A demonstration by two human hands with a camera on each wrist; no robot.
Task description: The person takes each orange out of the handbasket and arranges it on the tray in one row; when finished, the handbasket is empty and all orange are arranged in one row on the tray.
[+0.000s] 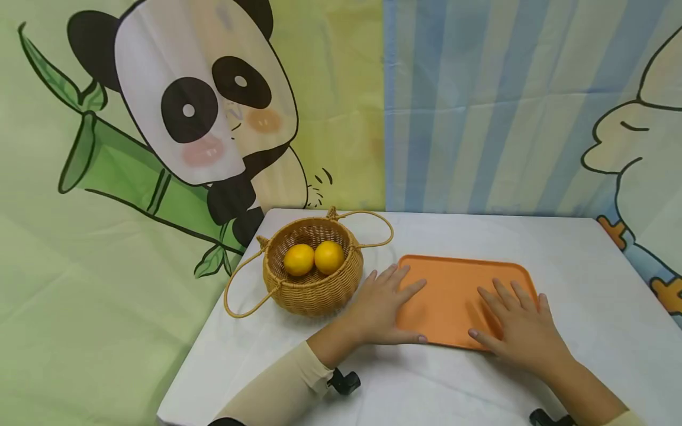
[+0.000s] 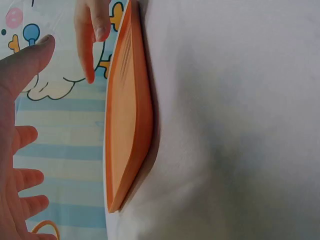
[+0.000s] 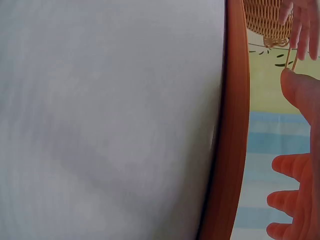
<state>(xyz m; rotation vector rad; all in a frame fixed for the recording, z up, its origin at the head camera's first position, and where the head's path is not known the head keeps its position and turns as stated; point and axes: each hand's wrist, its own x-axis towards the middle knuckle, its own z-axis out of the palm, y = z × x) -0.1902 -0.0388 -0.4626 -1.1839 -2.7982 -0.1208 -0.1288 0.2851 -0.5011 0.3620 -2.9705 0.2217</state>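
Observation:
An orange rectangular tray (image 1: 447, 296) with a low raised rim lies flat on the white table. My left hand (image 1: 380, 307) is held over its left end, fingers spread and nothing in them. Over the right end is my right hand (image 1: 519, 328), also with straight, spread fingers and empty. Both wrist views show fingers above the rim of the tray (image 2: 143, 112), apart from it. To the left of the tray stands a round wicker basket (image 1: 314, 299). Inside it sit two yellow-orange round fruits, one on the left (image 1: 299, 260) and one on the right (image 1: 329, 257).
The basket's two loop handles flare outward; the right handle (image 1: 391, 228) reaches toward the tray's back left corner. A white cloth covers the table (image 1: 415, 390). Behind it hangs a printed curtain (image 1: 453, 106) with a panda and blue stripes.

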